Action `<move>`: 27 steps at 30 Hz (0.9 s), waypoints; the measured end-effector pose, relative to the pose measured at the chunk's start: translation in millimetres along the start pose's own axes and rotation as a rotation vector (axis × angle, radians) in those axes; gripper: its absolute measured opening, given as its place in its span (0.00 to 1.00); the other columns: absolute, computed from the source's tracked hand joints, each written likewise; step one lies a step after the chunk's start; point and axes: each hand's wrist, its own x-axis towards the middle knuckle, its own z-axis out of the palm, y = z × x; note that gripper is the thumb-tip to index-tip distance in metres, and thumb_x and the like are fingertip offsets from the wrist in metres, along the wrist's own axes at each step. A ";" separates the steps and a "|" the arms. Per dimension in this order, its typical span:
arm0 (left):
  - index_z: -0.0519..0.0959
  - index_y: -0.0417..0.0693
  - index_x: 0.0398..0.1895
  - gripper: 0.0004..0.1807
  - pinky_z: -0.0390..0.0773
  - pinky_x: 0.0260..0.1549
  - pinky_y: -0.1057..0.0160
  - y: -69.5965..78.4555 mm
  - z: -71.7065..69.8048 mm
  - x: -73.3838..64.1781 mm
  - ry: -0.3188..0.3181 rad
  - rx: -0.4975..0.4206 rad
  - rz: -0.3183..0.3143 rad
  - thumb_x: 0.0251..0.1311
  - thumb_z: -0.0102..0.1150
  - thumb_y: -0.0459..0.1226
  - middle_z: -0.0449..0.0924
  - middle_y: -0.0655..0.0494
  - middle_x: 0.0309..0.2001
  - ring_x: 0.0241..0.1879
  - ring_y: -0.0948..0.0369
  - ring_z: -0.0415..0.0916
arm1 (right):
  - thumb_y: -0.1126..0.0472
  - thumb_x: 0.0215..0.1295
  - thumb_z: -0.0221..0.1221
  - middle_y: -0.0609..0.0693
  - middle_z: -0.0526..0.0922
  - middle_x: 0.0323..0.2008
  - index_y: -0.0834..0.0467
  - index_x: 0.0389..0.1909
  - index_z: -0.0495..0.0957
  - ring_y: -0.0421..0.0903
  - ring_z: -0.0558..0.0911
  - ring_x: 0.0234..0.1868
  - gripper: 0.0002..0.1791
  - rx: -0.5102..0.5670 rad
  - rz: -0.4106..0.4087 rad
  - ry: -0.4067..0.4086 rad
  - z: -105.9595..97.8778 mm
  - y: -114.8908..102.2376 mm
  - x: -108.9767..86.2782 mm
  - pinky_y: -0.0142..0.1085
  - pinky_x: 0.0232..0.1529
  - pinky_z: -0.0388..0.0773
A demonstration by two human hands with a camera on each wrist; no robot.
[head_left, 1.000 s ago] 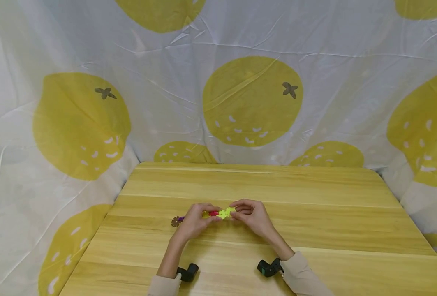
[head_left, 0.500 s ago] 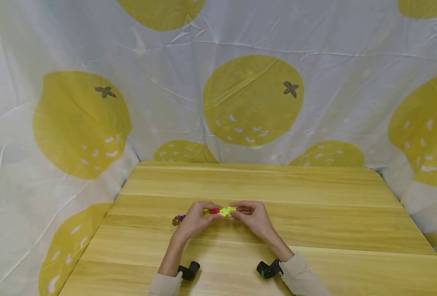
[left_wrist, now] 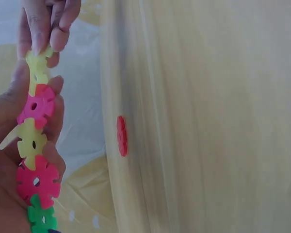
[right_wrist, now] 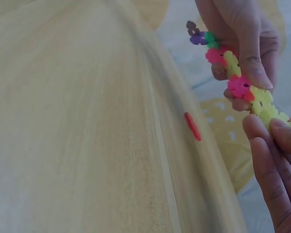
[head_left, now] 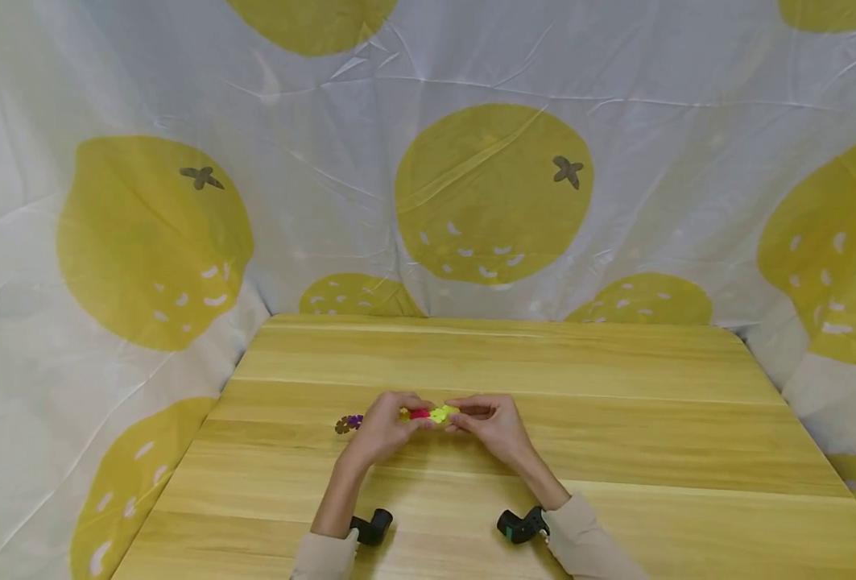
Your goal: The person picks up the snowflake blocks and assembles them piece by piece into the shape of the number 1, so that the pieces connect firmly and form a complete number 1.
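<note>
A chain of notched plastic snowflake discs (left_wrist: 37, 182) stretches between the two hands, in yellow, pink, red, green, purple and brown. My left hand (head_left: 386, 432) holds it along the middle, thumb on one side and fingers behind. Its brown end disc (right_wrist: 192, 28) sticks out past the left hand. At the other end, my right hand (head_left: 500, 428) pinches a yellow disc (right_wrist: 271, 115) between thumb and fingers. That disc meets another yellow disc (right_wrist: 262, 98) beside the left thumb. The right fingertips cover part of the end disc.
A single red disc (left_wrist: 121, 136) lies on the wooden table (head_left: 616, 443) near its edge, as both wrist views show. Black devices (head_left: 373, 528) are worn at both wrists. A lemon-print cloth (head_left: 312, 161) hangs behind and beside the table.
Both hands keep their hold in almost the same place. The far end of the chain has tilted slightly, and more of the purple disc shows.
</note>
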 end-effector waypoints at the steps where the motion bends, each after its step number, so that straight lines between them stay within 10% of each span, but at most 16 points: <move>1: 0.89 0.42 0.48 0.12 0.82 0.48 0.60 -0.6 -1.0 -0.2 -0.004 -0.003 -0.001 0.64 0.70 0.35 0.90 0.55 0.42 0.45 0.60 0.82 | 0.72 0.66 0.66 0.72 0.87 0.46 0.75 0.52 0.83 0.50 0.92 0.36 0.15 0.007 0.008 -0.002 0.6 -0.2 0.1 0.48 0.46 0.87; 12: 0.89 0.46 0.50 0.12 0.76 0.40 0.68 -6.3 -6.0 -5.8 -0.056 -0.024 -0.043 0.67 0.68 0.39 0.89 0.54 0.45 0.42 0.62 0.78 | 0.68 0.69 0.65 0.70 0.88 0.41 0.70 0.55 0.83 0.70 0.88 0.40 0.16 -0.050 -0.007 -0.043 3.3 2.9 -2.7 0.49 0.43 0.87; 20: 0.85 0.42 0.56 0.16 0.82 0.53 0.53 -3.5 -5.0 -6.2 -0.075 -0.078 -0.037 0.69 0.65 0.38 0.87 0.47 0.54 0.53 0.54 0.81 | 0.66 0.68 0.67 0.63 0.90 0.37 0.70 0.54 0.84 0.63 0.91 0.38 0.16 -0.042 0.027 -0.008 5.2 3.8 -0.2 0.52 0.43 0.87; 27: 0.84 0.43 0.58 0.18 0.81 0.47 0.60 -3.2 -5.6 -7.4 -0.072 -0.081 -0.050 0.68 0.67 0.40 0.86 0.47 0.57 0.49 0.57 0.79 | 0.66 0.69 0.66 0.70 0.88 0.42 0.71 0.56 0.82 0.52 0.92 0.37 0.18 -0.022 0.059 -0.012 8.3 0.9 2.3 0.53 0.45 0.86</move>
